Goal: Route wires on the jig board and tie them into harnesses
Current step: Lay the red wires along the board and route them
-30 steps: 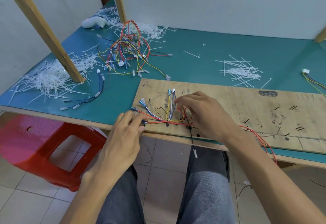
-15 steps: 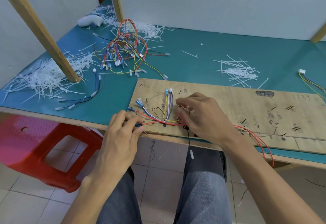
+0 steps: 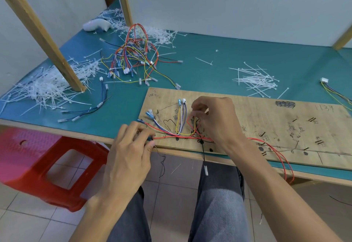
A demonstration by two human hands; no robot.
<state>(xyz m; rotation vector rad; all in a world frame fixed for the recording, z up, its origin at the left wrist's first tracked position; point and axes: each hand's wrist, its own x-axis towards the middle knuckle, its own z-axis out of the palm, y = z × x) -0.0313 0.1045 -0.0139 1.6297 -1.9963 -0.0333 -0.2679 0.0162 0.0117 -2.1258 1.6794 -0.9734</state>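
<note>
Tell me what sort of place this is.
Probably a small wire-harness assembly bench. The left hand and right hand pinch coloured wires on a pen-marked plywood jig board; heaps of white cable ties and a tangle of harnesses lie on the green table.

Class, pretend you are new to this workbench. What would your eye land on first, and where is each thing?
First, the left hand and right hand pinching coloured wires at the near left end of the plywood jig board. Behind them a tangle of wire harnesses lies on the teal table, with a heap of white cable ties at far left. A red stool stands below the table's left end.
</note>
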